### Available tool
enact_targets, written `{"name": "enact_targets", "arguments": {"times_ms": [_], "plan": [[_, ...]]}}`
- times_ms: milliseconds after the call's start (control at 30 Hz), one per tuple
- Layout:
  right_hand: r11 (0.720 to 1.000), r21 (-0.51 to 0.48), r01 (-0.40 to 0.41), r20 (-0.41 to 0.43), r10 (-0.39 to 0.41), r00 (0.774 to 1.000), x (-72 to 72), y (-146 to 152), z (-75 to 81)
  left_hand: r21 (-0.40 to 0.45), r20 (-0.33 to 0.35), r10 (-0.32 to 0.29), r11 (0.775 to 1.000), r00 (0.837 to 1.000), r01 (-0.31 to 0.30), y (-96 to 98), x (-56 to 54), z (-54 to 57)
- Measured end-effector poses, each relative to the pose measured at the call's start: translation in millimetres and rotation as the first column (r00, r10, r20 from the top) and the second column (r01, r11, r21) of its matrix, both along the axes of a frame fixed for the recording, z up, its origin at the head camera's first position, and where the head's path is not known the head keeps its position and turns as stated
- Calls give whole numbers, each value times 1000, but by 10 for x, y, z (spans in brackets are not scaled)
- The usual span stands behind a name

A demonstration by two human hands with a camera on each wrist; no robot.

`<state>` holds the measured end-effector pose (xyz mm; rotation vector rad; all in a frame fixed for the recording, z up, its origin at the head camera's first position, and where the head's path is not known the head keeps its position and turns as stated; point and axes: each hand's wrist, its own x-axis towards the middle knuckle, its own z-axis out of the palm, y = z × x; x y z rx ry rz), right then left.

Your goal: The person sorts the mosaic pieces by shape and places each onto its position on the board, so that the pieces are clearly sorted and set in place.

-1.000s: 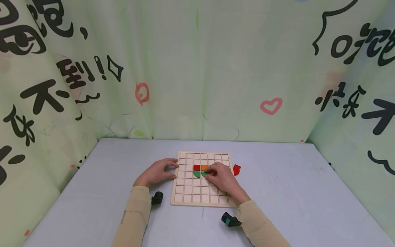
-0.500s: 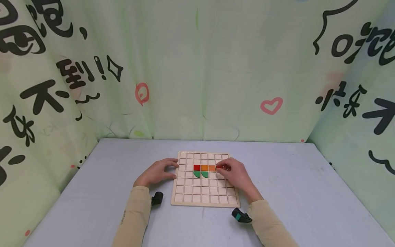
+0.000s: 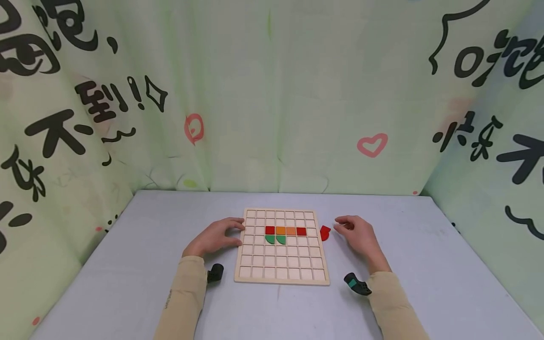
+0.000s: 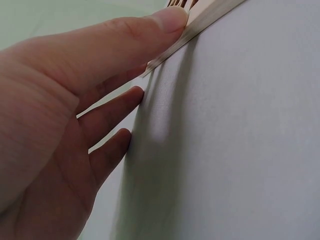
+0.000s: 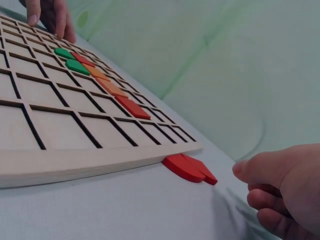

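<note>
A square wooden grid board (image 3: pixel 282 274) lies on the table. In one row sit two orange squares (image 3: pixel 285 231) between a red square at each end; the right-hand red square (image 5: pixel 132 107) is nearest the right wrist camera. Two green quarter-round pieces (image 3: pixel 281 240) fill cells just below. My left hand (image 3: pixel 214 236) rests its thumb and fingertips against the board's left edge, fingers loosely extended. Beyond the right edge two loose red pieces (image 5: pixel 186 167), one with a rounded side, lie close together. Just right of them is my right hand (image 3: pixel 356 234), fingers loosely bent with nothing in them.
The white table (image 3: pixel 170 212) surrounds the board, and a pale green printed curtain (image 3: pixel 255 94) hangs behind and at both sides. Dark devices sit at both wrists, the left one (image 3: pixel 215 272) and the right one (image 3: pixel 357 284).
My right hand has set a red square at the right end of the row, let go and moved right past the board's edge. My left hand stays at the left edge.
</note>
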<state>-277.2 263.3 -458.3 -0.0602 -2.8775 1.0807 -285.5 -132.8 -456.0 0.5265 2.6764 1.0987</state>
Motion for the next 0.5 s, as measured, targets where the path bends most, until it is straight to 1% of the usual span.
{"name": "enact_targets", "arguments": {"times_ms": [167,233,367,500], "plan": [[998,30,-52,-12,52,999,-20,-36,-53,4,6,-8,1000,1000,8,-16,-4,-6],[997,34,-65,-13,65,998,-27,-73,-51,1,6,-10,1000,1000,10,-21,-4,-6],[996,49,-76,-13,76,997,-55,-163,-40,-2,3,-12,1000,1000,12,-28,-3,3],[994,81,-77,-34,80,996,-107,-222,-56,-9,1,-8,1000,1000,8,-34,-15,-6]]}}
